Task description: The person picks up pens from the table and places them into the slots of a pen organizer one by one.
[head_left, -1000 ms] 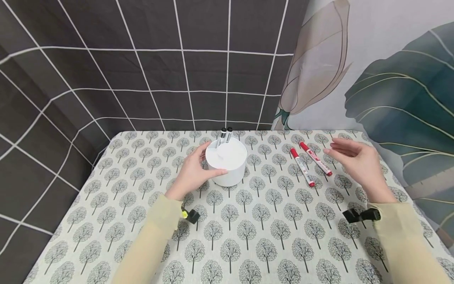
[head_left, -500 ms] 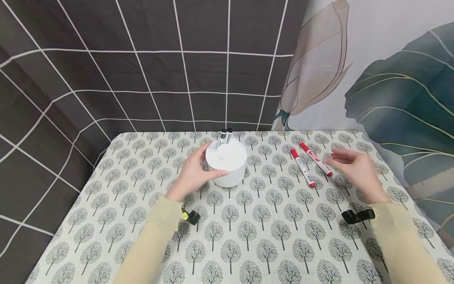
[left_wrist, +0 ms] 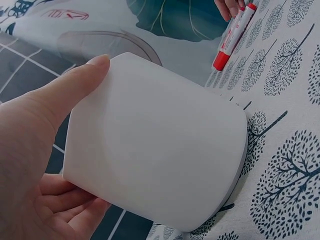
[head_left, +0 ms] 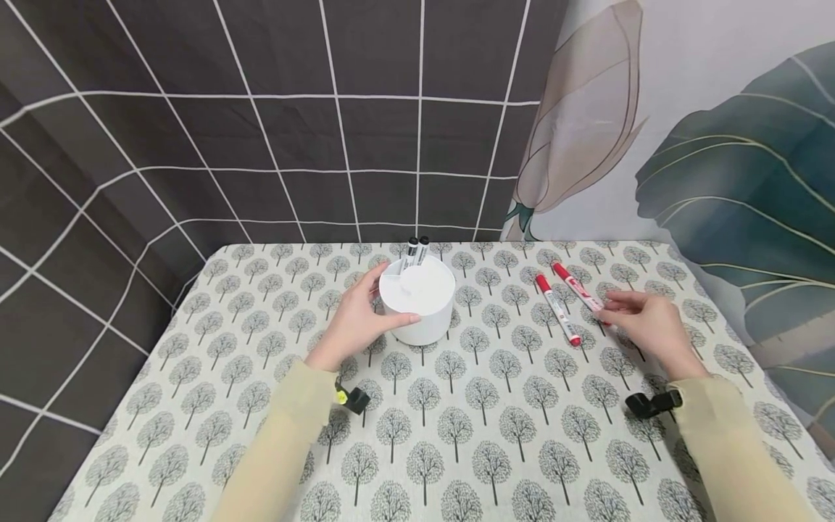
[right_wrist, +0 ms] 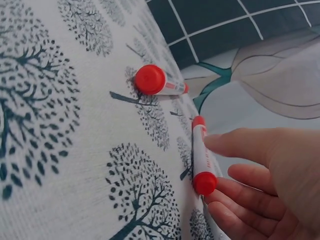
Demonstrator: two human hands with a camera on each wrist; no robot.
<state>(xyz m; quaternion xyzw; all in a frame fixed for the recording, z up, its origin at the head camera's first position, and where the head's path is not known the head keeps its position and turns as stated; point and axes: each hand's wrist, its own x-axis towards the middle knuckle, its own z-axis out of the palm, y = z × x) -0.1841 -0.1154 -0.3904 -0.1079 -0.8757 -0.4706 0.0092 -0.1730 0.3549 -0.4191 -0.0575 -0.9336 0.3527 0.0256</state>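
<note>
A round white pen holder [head_left: 424,312] stands on the cloth in the head view, with two black-capped markers [head_left: 417,250] upright at its back. My left hand [head_left: 352,319] grips its left side, thumb along the front and fingers round the back. To the right lie two red-capped markers: the inner marker [head_left: 557,308] is apart from my hands, the outer marker [head_left: 577,286] is beside my right hand [head_left: 642,322]. In the right wrist view the thumb [right_wrist: 240,142] reaches the outer marker's side, fingers spread near its end; contact is unclear.
A tree-print cloth [head_left: 453,428] covers the table. Behind it hangs a dark curtain with white grid lines [head_left: 293,130]; a leaf-and-flower curtain [head_left: 717,181] hangs at the right. Each wrist carries a small black camera.
My right hand has moved left and down to the outer red marker, its fingers covering the near end. The left hand and the pen holder stay in place.
</note>
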